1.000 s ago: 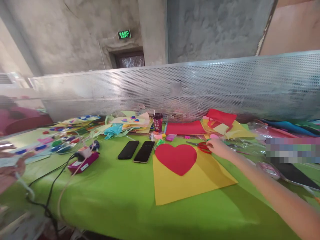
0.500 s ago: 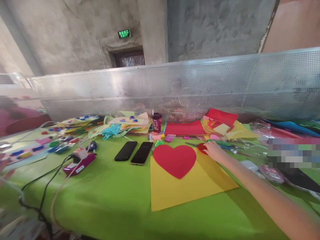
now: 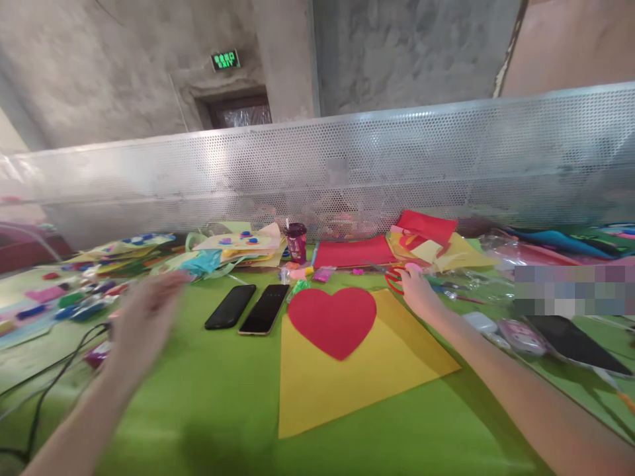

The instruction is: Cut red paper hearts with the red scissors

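Observation:
A red paper heart (image 3: 331, 322) lies over the upper left part of a yellow sheet (image 3: 342, 390) on the green-covered table. Beyond the sheet's upper right corner, my right hand (image 3: 415, 285) has its fingers closed on red-handled scissors (image 3: 394, 280); their blades point left. My left hand (image 3: 151, 307), smeared by motion, is over the left side of the table near the purple power strip (image 3: 97, 356), which it partly covers. Nothing can be made out in its fingers.
Two black phones (image 3: 231, 307) lie left of the sheet. A dark lidded cup (image 3: 296, 242) stands behind, beside a red sheet (image 3: 353, 252). A pink case (image 3: 520, 336) lies at right. Cables (image 3: 37, 410) run down the left; a perforated metal barrier (image 3: 278, 158) stands behind the table.
My left hand has come up from the left edge over the table. The scissors' red handles have tilted up in my right hand. The view has shifted slightly right.

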`<action>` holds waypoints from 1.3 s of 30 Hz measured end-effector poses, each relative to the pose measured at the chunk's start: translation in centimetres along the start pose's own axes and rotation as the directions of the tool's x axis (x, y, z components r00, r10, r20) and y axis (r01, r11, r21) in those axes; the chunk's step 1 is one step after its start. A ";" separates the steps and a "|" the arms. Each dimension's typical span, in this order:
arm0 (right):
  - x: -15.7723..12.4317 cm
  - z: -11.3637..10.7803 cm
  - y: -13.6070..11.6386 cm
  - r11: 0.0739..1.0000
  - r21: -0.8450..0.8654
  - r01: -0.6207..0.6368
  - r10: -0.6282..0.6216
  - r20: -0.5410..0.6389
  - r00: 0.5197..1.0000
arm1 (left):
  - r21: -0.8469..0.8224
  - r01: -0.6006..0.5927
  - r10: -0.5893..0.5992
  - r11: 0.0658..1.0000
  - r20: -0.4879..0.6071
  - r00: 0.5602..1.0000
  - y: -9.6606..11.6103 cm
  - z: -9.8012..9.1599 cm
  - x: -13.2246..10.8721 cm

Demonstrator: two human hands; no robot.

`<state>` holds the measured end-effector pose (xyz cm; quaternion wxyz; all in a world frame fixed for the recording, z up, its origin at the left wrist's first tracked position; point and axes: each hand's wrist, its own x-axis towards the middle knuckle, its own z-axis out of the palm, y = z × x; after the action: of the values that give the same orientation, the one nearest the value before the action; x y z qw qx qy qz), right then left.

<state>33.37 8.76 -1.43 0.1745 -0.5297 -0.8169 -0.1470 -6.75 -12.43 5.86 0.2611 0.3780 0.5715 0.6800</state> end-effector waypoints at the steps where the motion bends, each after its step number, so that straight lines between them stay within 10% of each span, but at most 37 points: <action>1: 0.1 0.1 0.1 0.998 0.059 -0.017 0.020 -0.045 0.999 | 0.217 -0.143 0.103 0.966 0.186 0.977 -1.0 2.8 1.1; 4: 0.2 0.9 0.3 0.975 0.206 -0.089 0.122 -0.152 0.981 | 0.431 -0.439 0.077 0.789 0.638 0.766 -4.1 11.1 3.2; 7: 0.1 1.5 0.3 0.912 0.376 -0.162 0.229 -0.141 0.963 | 0.486 -0.600 -0.058 0.636 0.805 0.591 -6.4 16.9 3.7; 12: 0.0 1.3 -0.2 0.819 0.565 -0.100 0.247 -0.190 0.950 | 0.528 -0.713 -0.098 0.462 0.829 0.550 -7.6 20.0 3.3; 23: -0.8 -0.2 -2.2 0.601 0.761 -0.246 0.367 0.011 0.930 | 0.528 -0.642 -0.082 0.556 0.804 0.589 -9.4 19.5 4.0; 32: -0.9 -1.1 -4.6 0.677 0.648 -0.349 0.193 0.301 0.934 | 0.492 -0.713 -0.092 0.500 0.849 0.521 -9.0 19.6 2.4; 39: -1.4 -0.2 -4.8 0.712 0.675 -0.193 0.002 0.274 0.962 | 0.445 -0.684 -0.095 0.579 0.869 0.485 -9.2 19.6 1.3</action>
<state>29.52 5.70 -2.15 0.2627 -0.4820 -0.7978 0.2493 7.73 1.84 -1.61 0.1754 0.8238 0.5179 0.1496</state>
